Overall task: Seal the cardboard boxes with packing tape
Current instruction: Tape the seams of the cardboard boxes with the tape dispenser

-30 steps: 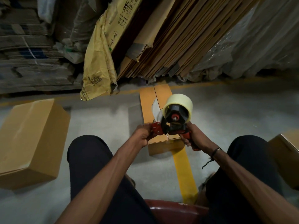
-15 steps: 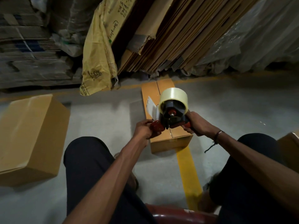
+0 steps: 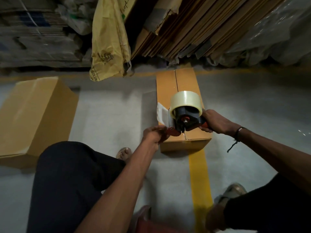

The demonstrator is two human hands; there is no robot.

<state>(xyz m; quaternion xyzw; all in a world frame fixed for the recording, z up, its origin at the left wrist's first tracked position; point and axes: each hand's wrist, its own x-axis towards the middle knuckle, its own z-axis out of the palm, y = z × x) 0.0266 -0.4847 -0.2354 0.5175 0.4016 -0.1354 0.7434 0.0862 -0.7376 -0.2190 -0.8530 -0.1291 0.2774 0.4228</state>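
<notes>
A seated person holds a tape dispenser [image 3: 185, 119] over the near end of a long, narrow cardboard box [image 3: 180, 84] that lies on the grey concrete floor [image 3: 109, 111] between the knees. The right hand [image 3: 214, 121] has its fingers wrapped around the dispenser's red handle, a dark cord bracelet [image 3: 238, 132] at the wrist. The left hand [image 3: 154, 134] pinches the red front end of the dispenser, where a loose tab of tape [image 3: 162, 114] stands up beside the roll. The roll of clear packing tape [image 3: 185, 101] sits on the dispenser's black hub, above the box's top. The box's two top flaps meet in a centre seam that runs away from the camera; whether tape already covers the seam cannot be told. The box rests across a yellow floor stripe [image 3: 200, 182] that runs toward the person.

To the left, a larger closed cardboard box [image 3: 33, 115] sits well apart on the floor. Beyond, flattened cardboard sheets [image 3: 193, 27] lean in a stack, with a yellow plastic sack [image 3: 109, 42] hanging in front of them and clear plastic wrap [image 3: 277, 31] at the right. Dark trousers cover both legs, and a sandalled foot [image 3: 124, 153] shows below the left forearm.
</notes>
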